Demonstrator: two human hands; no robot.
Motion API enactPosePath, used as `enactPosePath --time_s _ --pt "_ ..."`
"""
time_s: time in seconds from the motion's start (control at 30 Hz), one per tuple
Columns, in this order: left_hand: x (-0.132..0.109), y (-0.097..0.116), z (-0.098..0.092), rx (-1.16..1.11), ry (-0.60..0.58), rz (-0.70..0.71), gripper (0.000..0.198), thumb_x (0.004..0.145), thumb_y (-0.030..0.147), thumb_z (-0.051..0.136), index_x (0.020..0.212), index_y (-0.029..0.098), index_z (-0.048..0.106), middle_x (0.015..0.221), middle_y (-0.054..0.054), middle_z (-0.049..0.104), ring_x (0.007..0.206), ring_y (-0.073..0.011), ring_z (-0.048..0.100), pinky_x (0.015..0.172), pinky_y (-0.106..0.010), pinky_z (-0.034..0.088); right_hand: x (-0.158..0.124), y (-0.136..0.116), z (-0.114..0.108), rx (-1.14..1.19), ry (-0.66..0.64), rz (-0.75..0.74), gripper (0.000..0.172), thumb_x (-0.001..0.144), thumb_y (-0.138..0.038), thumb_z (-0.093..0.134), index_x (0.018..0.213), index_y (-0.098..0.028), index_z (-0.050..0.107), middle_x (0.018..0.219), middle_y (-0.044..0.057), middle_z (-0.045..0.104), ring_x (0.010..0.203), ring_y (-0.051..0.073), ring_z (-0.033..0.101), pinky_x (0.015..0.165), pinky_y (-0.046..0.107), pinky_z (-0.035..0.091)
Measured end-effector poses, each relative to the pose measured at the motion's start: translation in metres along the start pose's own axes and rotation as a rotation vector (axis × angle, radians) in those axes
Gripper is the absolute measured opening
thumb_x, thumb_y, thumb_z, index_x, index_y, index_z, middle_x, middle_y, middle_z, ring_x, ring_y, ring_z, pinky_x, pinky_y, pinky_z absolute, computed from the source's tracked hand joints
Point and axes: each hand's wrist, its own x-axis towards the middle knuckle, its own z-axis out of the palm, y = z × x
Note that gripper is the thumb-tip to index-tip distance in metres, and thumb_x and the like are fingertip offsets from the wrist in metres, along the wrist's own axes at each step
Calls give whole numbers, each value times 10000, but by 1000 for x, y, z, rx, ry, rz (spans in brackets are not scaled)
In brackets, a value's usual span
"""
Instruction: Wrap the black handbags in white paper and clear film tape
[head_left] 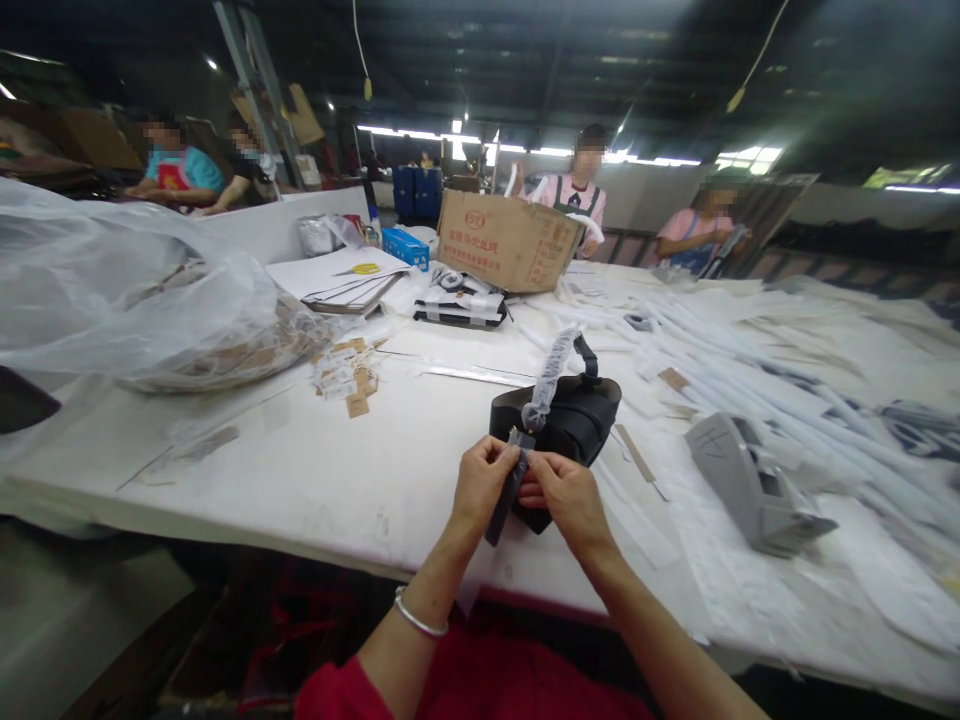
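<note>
Black smooth handbag w/ plastic-wrapped handle (pixel 576 420) sits nr front edge of white surface (pixel 300 480); fingers of L hand (pixel 480 485) & R hand (pixel 571 500) pinch its flat dark strip (pixel 503 502). Brown cardboard box (pixel 499 245) behind: reddish Chinese print, small lines blurred, contents mostly hidden. Clear plastic sack (pixel 150 300), cut off far L, holds brownish stuff.

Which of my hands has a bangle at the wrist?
Your left hand: a silver bangle circles that wrist, while your right hand has a bare wrist.
</note>
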Motion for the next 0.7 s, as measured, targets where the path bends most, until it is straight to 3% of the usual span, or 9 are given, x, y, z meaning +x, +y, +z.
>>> enactPosePath --time_s 0.1,0.23,0.4,0.5,0.6,0.7 --pt "0 6 6 158 83 92 251 809 391 622 688 180 558 631 29 546 605 -124 499 609 -244 411 3 -1 1 -67 28 -40 385 784 -517 662 819 -136 710 644 39 683 564 180 684 524 280 595" --pt "-12 6 8 539 205 372 195 900 298 530 742 199 589 733 -10 596 671 -144 543 645 -252 409 6 1 3 -31 37 -38 389 734 -536 701 761 -148 693 598 16 647 523 176 652 506 295 583" --pt "-34 4 9 974 143 699 293 955 150 383 1120 165 625 830 -67 620 716 -171 578 601 -252 432 6 -3 3 110 -25 22 481 673 -634 718 672 -160 633 570 9 624 474 150 579 480 286 521" --pt "-41 -1 12 1117 142 790 372 928 66 366 1237 127 564 822 -70 612 746 -183 585 625 -257 471 5 -5 4 119 -23 26 469 652 -610 747 607 -169 594 505 -21 564 442 122 511 449 257 456" --pt "-51 -16 11 1163 122 824 472 913 22 333 1353 124 470 871 -76 625 772 -187 599 665 -273 513 6 -2 6 123 37 -2 430 644 -554 760 557 -185 559 458 -48 502 423 107 461 436 249 426" --pt "-75 -35 2 1072 -50 895 516 919 35 334 1421 133 396 925 -98 651 791 -191 627 672 -290 530 8 1 8 114 81 -20 396 671 -529 730 552 -193 557 454 -44 505 413 109 457 416 245 405"
